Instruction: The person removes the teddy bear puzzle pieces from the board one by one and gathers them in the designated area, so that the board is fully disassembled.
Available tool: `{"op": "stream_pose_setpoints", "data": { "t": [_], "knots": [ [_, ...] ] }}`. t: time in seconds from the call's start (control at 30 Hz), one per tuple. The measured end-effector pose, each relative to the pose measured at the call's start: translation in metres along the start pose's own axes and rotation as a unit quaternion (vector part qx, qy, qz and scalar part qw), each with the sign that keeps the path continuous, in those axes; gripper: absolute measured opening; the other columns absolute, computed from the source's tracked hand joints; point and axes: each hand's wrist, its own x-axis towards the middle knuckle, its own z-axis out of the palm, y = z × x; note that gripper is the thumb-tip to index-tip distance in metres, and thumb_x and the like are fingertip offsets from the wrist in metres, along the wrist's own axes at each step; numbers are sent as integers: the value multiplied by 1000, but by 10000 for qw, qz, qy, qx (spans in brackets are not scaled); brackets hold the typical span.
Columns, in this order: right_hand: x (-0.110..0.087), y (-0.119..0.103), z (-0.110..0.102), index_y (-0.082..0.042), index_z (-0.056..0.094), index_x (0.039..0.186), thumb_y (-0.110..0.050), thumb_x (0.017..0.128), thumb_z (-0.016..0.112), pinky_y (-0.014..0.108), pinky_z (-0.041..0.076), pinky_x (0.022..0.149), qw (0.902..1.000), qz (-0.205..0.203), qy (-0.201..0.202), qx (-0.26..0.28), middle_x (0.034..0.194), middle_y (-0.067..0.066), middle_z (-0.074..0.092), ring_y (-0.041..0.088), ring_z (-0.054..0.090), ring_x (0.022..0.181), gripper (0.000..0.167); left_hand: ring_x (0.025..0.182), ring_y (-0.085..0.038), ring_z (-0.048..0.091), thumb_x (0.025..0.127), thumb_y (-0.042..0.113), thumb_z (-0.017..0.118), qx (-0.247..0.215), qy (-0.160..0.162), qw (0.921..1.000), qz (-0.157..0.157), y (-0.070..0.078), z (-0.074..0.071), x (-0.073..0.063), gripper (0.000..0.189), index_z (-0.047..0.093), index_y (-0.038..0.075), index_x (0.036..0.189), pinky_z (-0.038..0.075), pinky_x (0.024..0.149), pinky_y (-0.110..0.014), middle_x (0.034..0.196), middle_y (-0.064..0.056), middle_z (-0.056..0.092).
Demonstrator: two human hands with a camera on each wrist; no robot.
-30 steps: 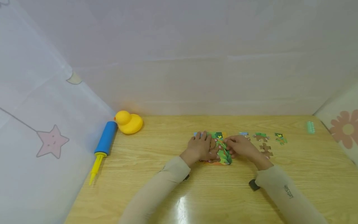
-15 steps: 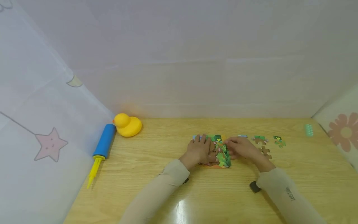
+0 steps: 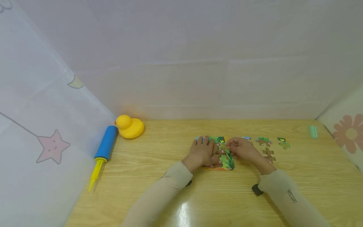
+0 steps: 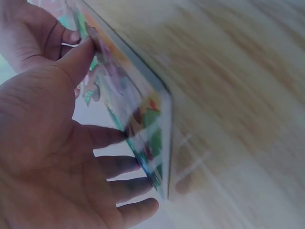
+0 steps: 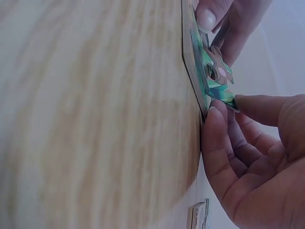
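A jigsaw puzzle (image 3: pixel 227 162) with a green and brown picture lies on the wooden table, in a flat tray or board. My left hand (image 3: pixel 202 153) rests on its left part with fingers spread, hiding much of the picture. In the left wrist view, the straight fingers of the left hand (image 4: pixel 90 157) touch the puzzle's surface. At the puzzle's right side, my right hand (image 3: pixel 243 148) pinches a puzzle piece. The right wrist view shows this green and brown puzzle piece (image 5: pixel 222 88) tilted up from the board, between thumb and fingers.
Several loose pieces (image 3: pixel 268 152) lie right of the right hand. A yellow rubber duck (image 3: pixel 130 126) and a blue and yellow hand pump (image 3: pixel 106 143) are at the far left. A small pale green item (image 3: pixel 313 131) lies at the far right. Pale cloth walls surround the table (image 3: pixel 221 198).
My right hand has shifted slightly at the puzzle's right side, still pinching the piece. The left hand stays on the puzzle. The head view has tilted a little.
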Motion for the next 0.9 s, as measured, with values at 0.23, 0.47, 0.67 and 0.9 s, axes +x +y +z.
{"op": "stream_pose_setpoints", "data": {
  "t": [0.23,0.47,0.67,0.9],
  "knots": [
    [2,-1,-1,3,58,125,-16,105,51,30,58,67,9999,89,-46,-23,94,11,67,19,62,79,28,155,-32,22,91,72,56,-119,-74,9999,-15,2,-1,1,90,24,26,161,25,126,-50,169,-8,19],
    [5,0,-1,3,58,127,-17,105,52,28,55,65,9997,162,-89,135,94,9,67,18,61,78,30,156,-31,20,91,72,56,-176,-92,9998,-53,1,0,2,90,23,27,162,27,126,-49,170,-7,17],
    [5,-2,-2,4,57,129,-18,106,51,28,55,62,9997,139,-64,167,87,7,62,18,59,75,32,156,-32,20,92,71,55,-99,-76,9999,-11,1,0,2,88,25,26,162,28,125,-48,170,-8,17],
    [4,1,-7,3,56,136,-21,107,50,32,60,71,9996,148,-144,199,105,13,66,18,63,83,38,156,-32,19,93,70,55,-132,-109,9998,47,1,1,2,88,24,25,162,28,125,-48,170,-8,16]
  ]
}}
